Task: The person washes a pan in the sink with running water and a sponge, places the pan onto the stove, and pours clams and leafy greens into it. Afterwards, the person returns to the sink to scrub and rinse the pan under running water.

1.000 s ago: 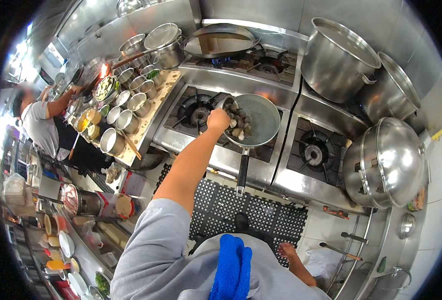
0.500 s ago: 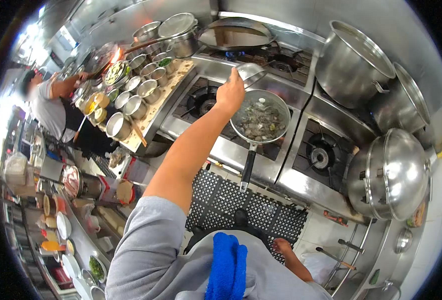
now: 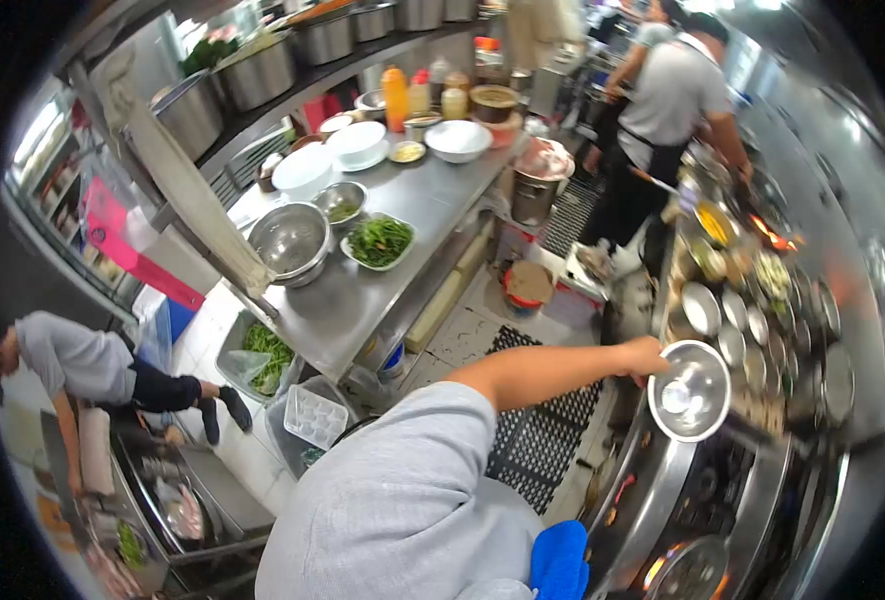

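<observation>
metal bowl (image 3: 690, 392) | rim gripped in left hand (image 3: 643, 357) | body projecting beyond knuckles

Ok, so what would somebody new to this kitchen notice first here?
Probably the shiny metal bowl, right of centre, in the grip of the left hand. Next, likely the orange flames beside the pan at the lower right, and the bright blue towel at the bottom edge. The hot-pink strip toward the left side stands out too.
</observation>
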Motion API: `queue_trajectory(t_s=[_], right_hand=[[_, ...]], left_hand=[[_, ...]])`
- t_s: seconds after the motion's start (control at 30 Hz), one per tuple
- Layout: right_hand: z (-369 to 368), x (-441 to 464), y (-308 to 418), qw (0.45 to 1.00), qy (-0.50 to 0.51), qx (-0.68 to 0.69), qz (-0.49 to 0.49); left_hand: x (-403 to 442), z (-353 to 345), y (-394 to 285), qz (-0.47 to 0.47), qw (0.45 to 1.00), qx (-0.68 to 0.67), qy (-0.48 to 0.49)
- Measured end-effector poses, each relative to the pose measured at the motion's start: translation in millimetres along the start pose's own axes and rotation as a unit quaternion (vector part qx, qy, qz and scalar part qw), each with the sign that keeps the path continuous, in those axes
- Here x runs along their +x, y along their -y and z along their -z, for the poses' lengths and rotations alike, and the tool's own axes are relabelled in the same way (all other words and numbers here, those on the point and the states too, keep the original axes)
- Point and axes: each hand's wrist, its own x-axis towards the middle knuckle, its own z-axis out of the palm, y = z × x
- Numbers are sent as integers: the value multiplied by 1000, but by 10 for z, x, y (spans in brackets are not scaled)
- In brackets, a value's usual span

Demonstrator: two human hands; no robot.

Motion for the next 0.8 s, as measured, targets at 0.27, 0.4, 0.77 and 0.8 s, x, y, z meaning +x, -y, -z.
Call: queue_trajectory(t_s=[0.27,0.4,0.77,0.8], right_hand=[[-1370,797,2076,989,67,-128,46],[-1903,1001,2669,981,88,-164,47],[-2133,1153,2761,967,16,-220,127],[-2109,1203,2645,950,-15,-254,183]], left_hand=[[-499,3749,-2,-21,984,76,-161],[-1078,5215,-298,20,969,38,-244],[-2242,7678,-527,-43,757,-161,-632],[-2241,7830,-482,-40,751,-153,-641]])
